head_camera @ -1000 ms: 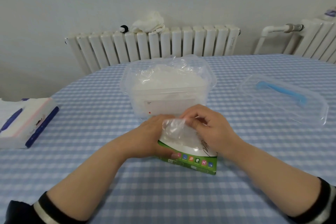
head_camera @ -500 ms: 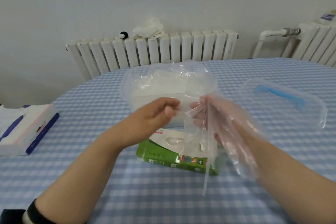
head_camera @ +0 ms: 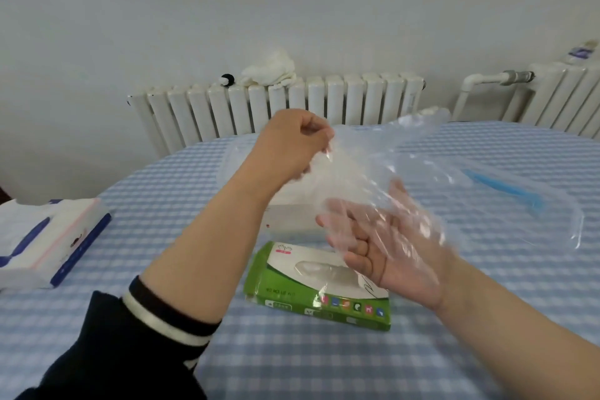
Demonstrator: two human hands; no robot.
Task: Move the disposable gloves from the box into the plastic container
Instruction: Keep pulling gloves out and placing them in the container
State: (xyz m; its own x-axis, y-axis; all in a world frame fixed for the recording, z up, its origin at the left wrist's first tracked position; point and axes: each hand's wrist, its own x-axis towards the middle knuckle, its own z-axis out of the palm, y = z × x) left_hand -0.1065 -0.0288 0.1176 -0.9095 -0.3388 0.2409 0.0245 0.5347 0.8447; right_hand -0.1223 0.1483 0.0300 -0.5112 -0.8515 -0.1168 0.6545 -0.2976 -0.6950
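Left hand (head_camera: 292, 146) grip pinches clear glove (head_camera: 383, 172) raised; right hand (head_camera: 386, 250) spread, glove draped on it. Green box (head_camera: 292, 282) on checked tabletop (head_camera: 324, 360); radiator (head_camera: 324, 104) behind.

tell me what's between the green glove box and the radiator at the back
In the head view, the clear plastic container sits between the green glove box and the radiator, partly hidden by the left hand and the raised glove.

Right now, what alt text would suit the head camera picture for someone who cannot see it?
Two bare hands hold a clear disposable glove above a green glove box on a blue checked table: left hand pinching, right hand open beneath.
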